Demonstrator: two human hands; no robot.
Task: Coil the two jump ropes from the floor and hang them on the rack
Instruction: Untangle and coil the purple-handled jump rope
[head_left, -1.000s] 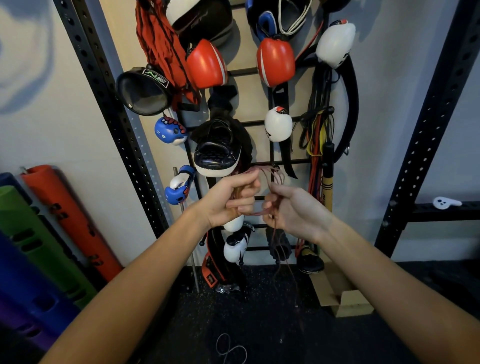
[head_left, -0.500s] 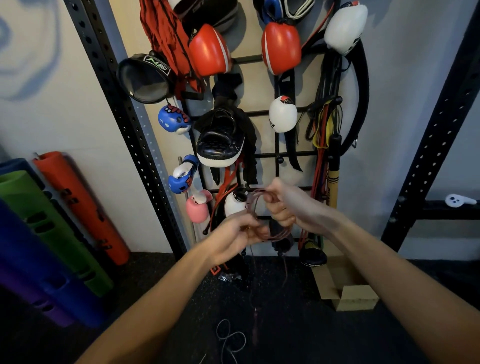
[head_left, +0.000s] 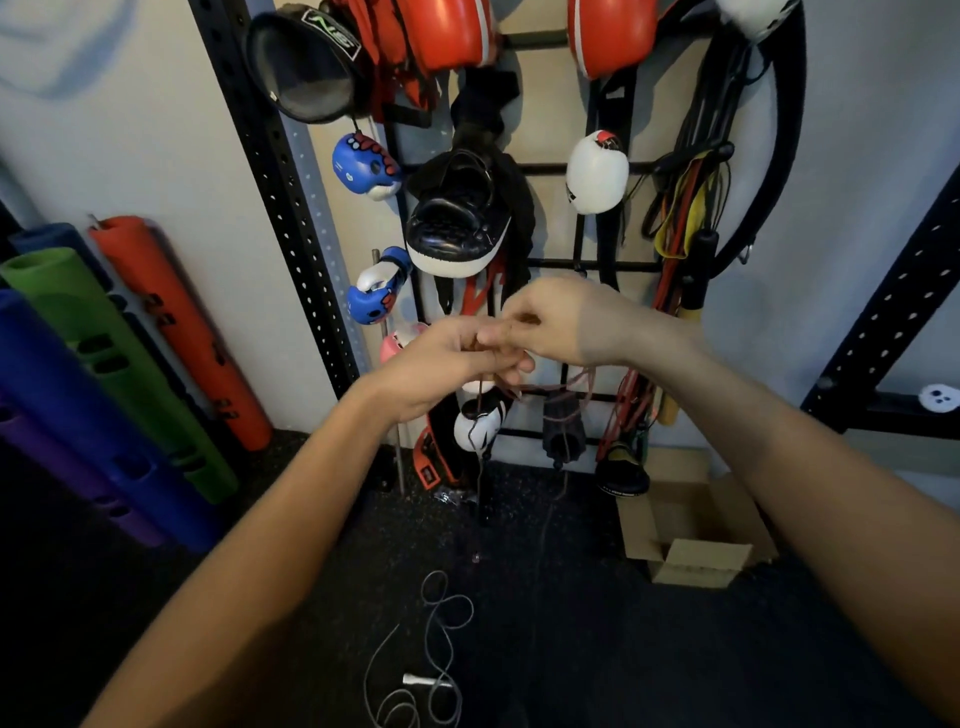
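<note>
left hand (head_left: 441, 358): raised in front of the rack, fingers curled shut around a thin reddish rope; fingertips hidden against the other hand
right hand (head_left: 558, 325): touching the left one, fingers pinched together on the same rope; exact pinch point blurred
red jump rope (head_left: 566, 387): thin, reddish, a few loops sag below both hands; a strand drops toward the floor; loop count hard to make out
rope handle (head_left: 483, 493): dark, dangles under the left hand, blurred; cannot tell whether it touches the floor
grey jump rope (head_left: 441, 618): lies loose in squiggles on the floor (head_left: 571, 649), well below the hands; lower loops cut off at frame bottom
white handle (head_left: 415, 679): pale end piece lying among the grey loops
rack (head_left: 550, 169): black wall grid behind the hands, crowded with boxing gloves, pads, bands; top cut off, lower bars partly hidden by the hands
black pad (head_left: 457, 228): hangs mid-rack, just above the hands
foam rollers (head_left: 104, 374): orange, green, blue, purple, leaning on the wall at left; partly out of frame
cardboard box (head_left: 691, 525): open, on the floor right of the rack, partly hidden by the right forearm
</note>
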